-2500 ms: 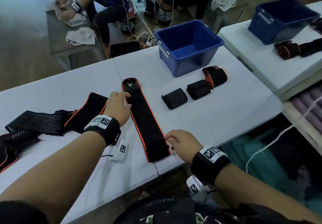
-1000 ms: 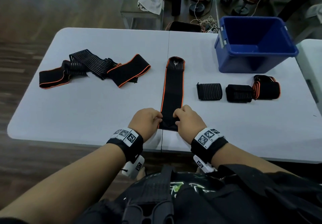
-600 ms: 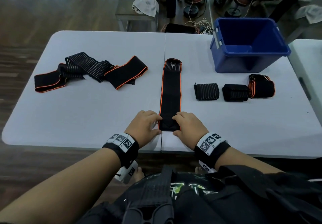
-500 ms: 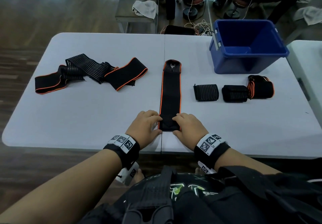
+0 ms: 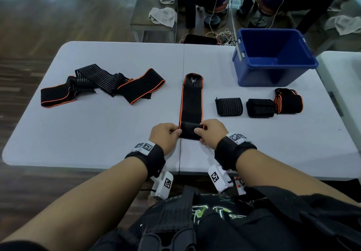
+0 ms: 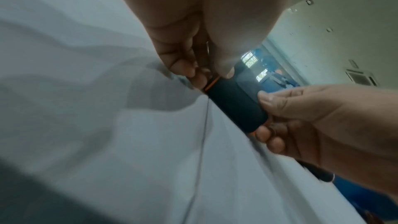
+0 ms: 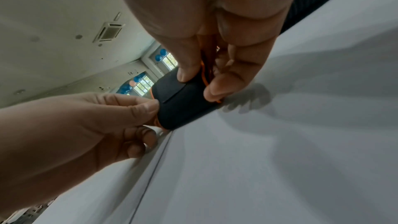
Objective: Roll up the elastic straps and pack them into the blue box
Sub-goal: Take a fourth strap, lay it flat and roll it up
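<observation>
A black elastic strap with orange edges [image 5: 191,102] lies straight along the middle of the white table [image 5: 109,133]. Its near end is wound into a small roll [image 5: 191,132], also seen as the roll [image 6: 234,103] and the roll [image 7: 181,101]. My left hand [image 5: 176,132] pinches the roll's left end, thumb on top and fingers beneath. My right hand [image 5: 199,135] pinches the right end the same way. The blue box [image 5: 254,75] stands open at the back right; nothing shows inside it. Three rolled straps [image 5: 229,106] lie in a row in front of the box.
A tangle of unrolled straps [image 5: 101,86], striped and orange-edged, lies at the left of the table. A second white table [image 5: 341,71] adjoins on the right. Behind the table, people sit at a grey bench [image 5: 154,8] with towels, and cables lie on the floor.
Half a second ago both hands lay on the strap's flat near end. Now that end is wound into a small roll, farther from the table's edge, pinched by both hands.
</observation>
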